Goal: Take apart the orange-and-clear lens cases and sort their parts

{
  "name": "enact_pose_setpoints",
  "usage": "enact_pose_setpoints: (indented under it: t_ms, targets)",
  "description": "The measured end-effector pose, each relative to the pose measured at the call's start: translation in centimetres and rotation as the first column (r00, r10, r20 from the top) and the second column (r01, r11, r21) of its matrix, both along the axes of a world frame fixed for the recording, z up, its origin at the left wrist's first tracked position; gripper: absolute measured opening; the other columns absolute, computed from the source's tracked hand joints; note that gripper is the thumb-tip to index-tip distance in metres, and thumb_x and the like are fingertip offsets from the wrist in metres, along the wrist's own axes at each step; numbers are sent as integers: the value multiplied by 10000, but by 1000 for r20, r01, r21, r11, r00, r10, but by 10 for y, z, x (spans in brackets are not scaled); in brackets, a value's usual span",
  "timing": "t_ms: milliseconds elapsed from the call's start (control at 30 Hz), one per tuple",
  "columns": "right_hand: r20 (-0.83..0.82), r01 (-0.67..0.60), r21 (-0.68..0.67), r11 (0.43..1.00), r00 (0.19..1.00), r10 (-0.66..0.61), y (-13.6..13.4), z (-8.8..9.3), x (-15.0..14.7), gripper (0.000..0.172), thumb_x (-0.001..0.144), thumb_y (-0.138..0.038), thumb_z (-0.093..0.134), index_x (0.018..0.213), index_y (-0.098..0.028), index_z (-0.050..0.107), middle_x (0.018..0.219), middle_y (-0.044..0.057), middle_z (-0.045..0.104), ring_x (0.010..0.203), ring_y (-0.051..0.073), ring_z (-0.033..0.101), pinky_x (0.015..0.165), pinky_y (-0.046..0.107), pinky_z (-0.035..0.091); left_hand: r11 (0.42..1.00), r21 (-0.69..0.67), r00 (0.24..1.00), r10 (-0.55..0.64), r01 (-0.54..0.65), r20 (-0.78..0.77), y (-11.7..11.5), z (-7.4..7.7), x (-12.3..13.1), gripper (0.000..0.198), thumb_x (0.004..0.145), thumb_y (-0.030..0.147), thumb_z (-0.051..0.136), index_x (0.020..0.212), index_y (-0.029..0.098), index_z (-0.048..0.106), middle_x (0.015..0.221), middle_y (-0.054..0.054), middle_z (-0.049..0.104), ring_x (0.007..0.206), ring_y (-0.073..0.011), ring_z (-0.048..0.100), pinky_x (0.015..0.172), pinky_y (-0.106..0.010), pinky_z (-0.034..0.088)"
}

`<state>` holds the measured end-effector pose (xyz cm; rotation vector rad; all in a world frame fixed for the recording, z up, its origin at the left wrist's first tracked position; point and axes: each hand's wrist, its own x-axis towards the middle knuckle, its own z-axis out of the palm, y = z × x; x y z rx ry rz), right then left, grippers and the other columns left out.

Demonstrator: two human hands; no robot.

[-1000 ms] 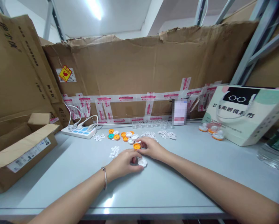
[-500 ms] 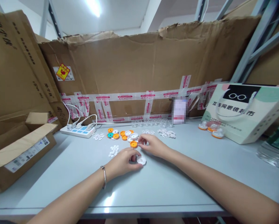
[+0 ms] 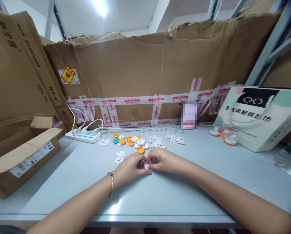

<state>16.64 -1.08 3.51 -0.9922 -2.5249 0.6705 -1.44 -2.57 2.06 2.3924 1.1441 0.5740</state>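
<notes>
A white round cap point(image 3: 146, 165) is low on the table between my hands, partly covered by fingers. My left hand point(image 3: 133, 165) curls round its left side, thumb and fingers gripping it. From the right, my right hand point(image 3: 161, 160) reaches over the cap with its fingers pinched; whether a small part is between them is hidden. Just beyond the fingers lies an orange cap point(image 3: 140, 150), with more white, orange and teal caps point(image 3: 116, 140) behind it. Small white pieces point(image 3: 120, 157) lie left of my left hand, and flat white pieces point(image 3: 157, 142) behind my right hand.
A power strip point(image 3: 83, 136) with plugged cables stands at the back left, beside an open cardboard box point(image 3: 26, 156). Clear cups point(image 3: 160, 128) line the back. Right are orange-based clear pieces point(image 3: 230, 139), a paper bag point(image 3: 255, 120) and a plastic bottle point(image 3: 289, 159).
My right hand has moved from beside the orange cap toward me, onto the white cap at my left hand. The view has shifted slightly.
</notes>
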Motion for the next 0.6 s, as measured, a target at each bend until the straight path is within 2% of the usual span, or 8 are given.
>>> enact_pose_setpoints:
  t_ms: [167,267,333,433,600]
  targets:
    - [-12,28,-27,999,1000,-28,-2,1,0,80,711,-166,619,771,-164,673,791,30,585,734,134,531,681,237,387,1000,-20,999,-7,8,32,2,1,-2,259,677,377,681,770,158,580,706,14,520,642,-114,460,563,-207,335]
    - [-28,26,-31,999,999,-27,0,2,6,124,727,-252,618,811,-173,662,787,30,596,743,144,526,678,247,387,1000,-29,994,0,3,111,2,5,-5,306,684,405,673,860,166,598,751,2,549,677,-120,494,594,-207,368]
    - [-39,41,-49,998,998,-43,1,4,11,213,712,-334,632,851,-173,648,783,28,596,729,145,520,655,245,387,1000,-22,989,15,-12,145,1,7,-5,260,716,384,648,853,166,608,767,-4,564,698,-121,514,621,-207,384]
    - [-15,67,-91,994,998,-69,2,5,13,321,652,-396,676,873,-165,644,765,22,586,694,138,511,616,235,377,1000,-24,994,-4,7,112,2,6,-5,154,752,315,615,806,171,633,765,-7,582,705,-118,529,637,-202,393]
    - [2,74,-105,992,997,-75,2,-1,9,212,650,-308,676,801,-159,659,667,-2,563,630,118,488,563,217,348,998,-66,1000,7,-6,26,7,4,0,132,736,287,618,753,164,664,695,-4,614,654,-118,532,585,-197,379]
